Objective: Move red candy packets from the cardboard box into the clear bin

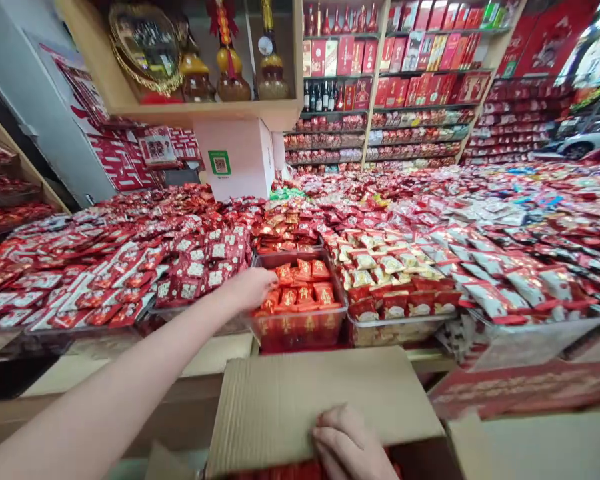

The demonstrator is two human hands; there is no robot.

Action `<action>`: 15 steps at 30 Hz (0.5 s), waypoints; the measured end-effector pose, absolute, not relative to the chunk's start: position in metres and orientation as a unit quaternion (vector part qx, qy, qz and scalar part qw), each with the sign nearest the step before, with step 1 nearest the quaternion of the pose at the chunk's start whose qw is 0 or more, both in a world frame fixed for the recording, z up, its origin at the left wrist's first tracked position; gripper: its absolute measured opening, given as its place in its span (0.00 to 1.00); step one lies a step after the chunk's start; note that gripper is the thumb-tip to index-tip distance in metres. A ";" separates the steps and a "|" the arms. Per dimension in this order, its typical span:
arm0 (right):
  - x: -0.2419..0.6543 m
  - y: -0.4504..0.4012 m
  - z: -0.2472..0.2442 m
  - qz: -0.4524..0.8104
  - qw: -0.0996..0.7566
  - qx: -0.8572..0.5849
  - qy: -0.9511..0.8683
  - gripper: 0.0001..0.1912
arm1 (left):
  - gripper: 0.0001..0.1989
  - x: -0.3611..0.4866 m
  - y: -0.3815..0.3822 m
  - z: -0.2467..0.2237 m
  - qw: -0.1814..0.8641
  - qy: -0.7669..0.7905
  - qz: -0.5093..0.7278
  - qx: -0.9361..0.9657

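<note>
Stretched forward, my left hand (255, 288) is at the left side of a clear plastic bin (300, 327). Its fingertips are at the red wrapped packets (305, 295) inside, and whether they grip one cannot be made out. My right hand (347, 443) is at the near edge of a cardboard box flap (320, 393), low in the view. Its fingers are bent together there, with the thumb side hidden. Below the flap, more red packets (280, 472) show in the open box.
Bins of wrapped sweets stand on both sides, such as the cream and red packets (390, 267) and the maroon packets (205, 263). A white pillar (235, 157) rises behind. Shelves (380, 73) hold bottles and red boxes. Another cardboard flap (535, 443) is at the lower right.
</note>
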State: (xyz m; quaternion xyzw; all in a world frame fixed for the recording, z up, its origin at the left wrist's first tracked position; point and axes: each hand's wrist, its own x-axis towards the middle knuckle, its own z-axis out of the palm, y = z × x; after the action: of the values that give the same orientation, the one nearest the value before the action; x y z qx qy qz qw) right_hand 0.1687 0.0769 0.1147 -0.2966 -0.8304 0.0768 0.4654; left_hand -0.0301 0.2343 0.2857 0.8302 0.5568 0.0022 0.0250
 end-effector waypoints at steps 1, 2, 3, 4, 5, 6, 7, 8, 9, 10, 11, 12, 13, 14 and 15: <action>0.173 0.066 0.116 0.104 0.453 -0.279 -0.840 0.14 | 0.11 -0.034 0.218 0.287 0.041 0.563 0.022 0.825; 0.177 0.054 0.115 0.138 0.422 -0.270 -0.854 0.13 | 0.13 -0.038 0.199 0.286 0.059 0.569 0.037 0.819; 0.182 0.042 0.111 0.172 0.374 -0.267 -0.871 0.11 | 0.15 -0.042 0.180 0.283 0.078 0.575 0.050 0.813; 0.185 0.032 0.104 0.205 0.310 -0.273 -0.887 0.09 | 0.17 -0.047 0.159 0.278 0.094 0.583 0.061 0.805; 0.188 0.024 0.095 0.236 0.237 -0.285 -0.898 0.07 | 0.18 -0.051 0.137 0.272 0.109 0.590 0.072 0.797; 0.190 0.018 0.082 0.261 0.164 -0.299 -0.903 0.07 | 0.18 -0.055 0.115 0.263 0.116 0.600 0.097 0.786; 0.191 0.016 0.069 0.285 0.100 -0.321 -0.897 0.08 | 0.15 -0.059 0.092 0.253 0.115 0.613 0.178 0.761; 0.190 0.016 0.055 0.304 0.052 -0.352 -0.884 0.09 | 0.15 -0.062 0.071 0.241 0.123 0.623 0.254 0.730; 0.188 0.020 0.041 0.318 0.022 -0.388 -0.865 0.10 | 0.15 -0.065 0.051 0.227 0.149 0.640 0.304 0.689; 0.184 0.027 0.029 0.325 0.007 -0.425 -0.845 0.10 | 0.15 -0.067 0.033 0.214 0.184 0.667 0.318 0.648; 0.180 0.035 0.019 0.325 0.002 -0.457 -0.828 0.11 | 0.15 -0.069 0.017 0.200 0.217 0.683 0.326 0.616; 0.174 0.044 0.011 0.320 0.001 -0.485 -0.814 0.12 | 0.16 -0.071 0.003 0.188 0.247 0.692 0.336 0.589; 0.168 0.053 0.005 0.312 -0.001 -0.508 -0.803 0.14 | 0.16 -0.072 -0.009 0.176 0.277 0.695 0.344 0.567; 0.161 0.061 -0.001 0.306 -0.008 -0.524 -0.795 0.15 | 0.17 -0.073 -0.020 0.167 0.298 0.699 0.349 0.549; 0.155 0.066 -0.005 0.304 -0.018 -0.538 -0.786 0.17 | 0.18 -0.073 -0.028 0.160 0.313 0.702 0.351 0.535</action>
State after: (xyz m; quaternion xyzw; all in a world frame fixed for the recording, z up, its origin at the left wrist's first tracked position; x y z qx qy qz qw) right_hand 0.1551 0.0665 -0.0048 -0.5377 -0.7860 0.3044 -0.0181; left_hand -0.0732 -0.0282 0.1604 0.5346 0.7022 0.3510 0.3128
